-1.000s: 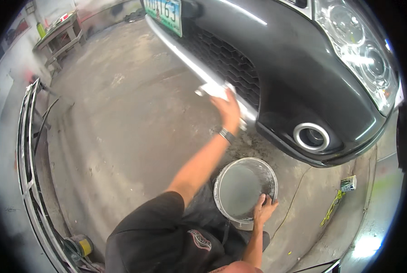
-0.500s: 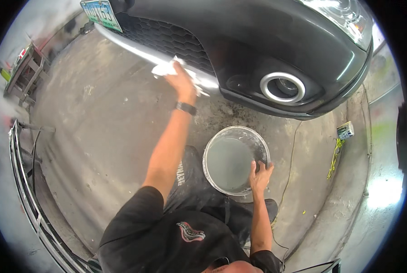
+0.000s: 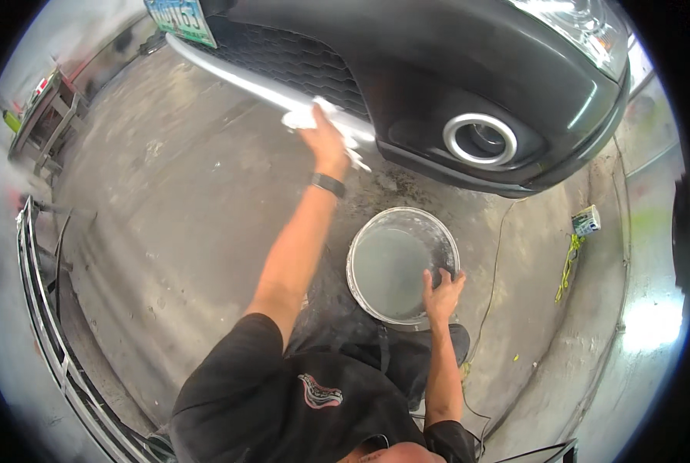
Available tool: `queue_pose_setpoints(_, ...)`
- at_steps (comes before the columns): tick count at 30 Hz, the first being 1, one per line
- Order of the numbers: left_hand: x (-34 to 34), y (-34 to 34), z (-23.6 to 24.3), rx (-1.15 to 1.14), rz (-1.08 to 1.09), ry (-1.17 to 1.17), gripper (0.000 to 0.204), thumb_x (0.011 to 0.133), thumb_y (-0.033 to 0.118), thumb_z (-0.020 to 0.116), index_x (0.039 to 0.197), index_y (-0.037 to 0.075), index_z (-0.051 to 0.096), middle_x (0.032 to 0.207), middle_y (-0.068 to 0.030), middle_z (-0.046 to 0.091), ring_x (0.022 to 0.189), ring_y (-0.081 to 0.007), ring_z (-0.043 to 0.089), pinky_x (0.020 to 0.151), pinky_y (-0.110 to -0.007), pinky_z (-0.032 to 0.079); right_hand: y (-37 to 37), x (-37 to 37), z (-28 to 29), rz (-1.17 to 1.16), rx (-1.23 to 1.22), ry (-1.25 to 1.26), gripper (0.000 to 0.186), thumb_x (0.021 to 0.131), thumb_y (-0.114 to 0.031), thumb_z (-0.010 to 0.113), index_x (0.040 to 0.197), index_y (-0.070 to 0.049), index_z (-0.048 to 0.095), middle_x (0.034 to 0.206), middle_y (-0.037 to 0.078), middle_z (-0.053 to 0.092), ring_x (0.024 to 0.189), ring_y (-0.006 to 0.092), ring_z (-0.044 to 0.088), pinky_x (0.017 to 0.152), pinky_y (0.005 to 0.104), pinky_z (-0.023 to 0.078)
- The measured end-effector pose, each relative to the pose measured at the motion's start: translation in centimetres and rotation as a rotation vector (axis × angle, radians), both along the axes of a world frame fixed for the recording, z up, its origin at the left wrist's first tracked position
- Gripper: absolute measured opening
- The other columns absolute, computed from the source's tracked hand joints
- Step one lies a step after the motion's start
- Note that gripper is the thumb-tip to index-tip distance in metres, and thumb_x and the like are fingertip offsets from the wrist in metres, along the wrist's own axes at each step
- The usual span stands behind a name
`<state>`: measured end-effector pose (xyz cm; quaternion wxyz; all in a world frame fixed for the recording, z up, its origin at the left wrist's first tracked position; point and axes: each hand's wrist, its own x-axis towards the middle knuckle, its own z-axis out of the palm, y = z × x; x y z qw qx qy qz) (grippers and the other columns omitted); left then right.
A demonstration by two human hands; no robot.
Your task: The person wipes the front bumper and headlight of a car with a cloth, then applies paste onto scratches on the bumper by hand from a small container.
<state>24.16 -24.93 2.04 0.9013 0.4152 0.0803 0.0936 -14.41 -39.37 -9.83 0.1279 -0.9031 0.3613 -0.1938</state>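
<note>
My left hand [image 3: 326, 145] grips a crumpled white cloth [image 3: 298, 119] against the silver trim strip [image 3: 229, 76] below the honeycomb grille [image 3: 283, 58] of the car's dark bumper [image 3: 406, 69]. The cloth hides part of the strip's right end. My right hand [image 3: 442, 297] has its fingers curled over the right rim of a round bucket [image 3: 351, 266] holding cloudy grey liquid. The bucket stands on the floor just in front of my body, under the bumper. A silver fog lamp ring [image 3: 480, 118] is set in the bumper to the right.
Long metal rails [image 3: 32, 293] run along the left side. A worn wooden stand [image 3: 44, 123] is at the back left. On the right lie a small can [image 3: 585, 220], a yellow-green cord [image 3: 568, 266] and a thin cable [image 3: 495, 262] on the concrete floor [image 3: 160, 201].
Since a second ago the car and bucket have shifted up and leftward in view. My left hand has moved slightly along the trim with the cloth. My right hand stays on the rim.
</note>
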Motion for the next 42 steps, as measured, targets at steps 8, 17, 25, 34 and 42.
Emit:
queue_pose_setpoints(8,-5.5,-4.9,1.5,0.056,0.163,-0.077,0.041,0.105,0.029,0.055,0.126,-0.006,0.053,0.122,-0.0143,0.063,0.109,-0.0222,0.06,0.097,-0.038,0.046,0.3,0.7,0.7,-0.032,0.057,0.012,0.054,0.089,-0.046,0.074,0.117,0.0,0.069,0.141,0.036,0.044,0.129,0.0508,0.048,0.102,0.0545,0.047)
queue_pose_setpoints(17,-12.0,-6.1,-1.6,-0.001,-0.172,-0.012,0.055,0.107,0.026,0.052,0.148,-0.007,0.035,0.145,-0.0189,0.049,0.136,-0.0269,0.045,0.116,-0.038,0.03,-0.1,0.2,0.3,-0.035,0.006,-0.005,0.057,0.089,-0.047,0.073,0.118,0.001,0.069,0.139,0.037,0.045,0.128,0.0513,0.049,0.1,0.0543,0.048)
queue_pose_setpoints(25,-11.2,-0.6,-4.9,1.196,0.09,-1.046,0.067,0.079,0.004,0.067,0.143,-0.002,0.046,0.152,-0.0244,0.038,0.146,-0.047,0.031,0.122,-0.064,0.019,0.1,0.4,0.3,-0.045,0.067,-0.028,0.058,0.088,-0.048,0.074,0.117,0.003,0.069,0.143,0.036,0.042,0.129,0.0504,0.048,0.1,0.0543,0.049)
queue_pose_setpoints(34,-8.4,-3.0,-5.6,1.73,0.026,-1.551,0.045,0.084,0.015,0.061,0.127,0.003,0.059,0.152,-0.0219,0.038,0.145,-0.0427,0.033,0.108,-0.07,0.031,0.0,0.3,0.5,-0.055,0.143,-0.065,0.057,0.088,-0.047,0.074,0.116,0.002,0.069,0.143,0.031,0.044,0.131,0.0456,0.048,0.097,0.0531,0.051)
queue_pose_setpoints(42,-19.0,-16.4,3.0,1.586,-0.198,-1.676,0.067,0.093,0.01,0.045,0.157,0.001,0.032,0.168,-0.012,0.026,0.156,-0.0232,0.025,0.126,-0.044,0.02,0.1,0.6,0.7,-0.04,0.159,-0.099,0.052,0.088,-0.041,0.075,0.113,0.004,0.069,0.144,0.029,0.045,0.131,0.0447,0.049,0.1,0.0506,0.05)
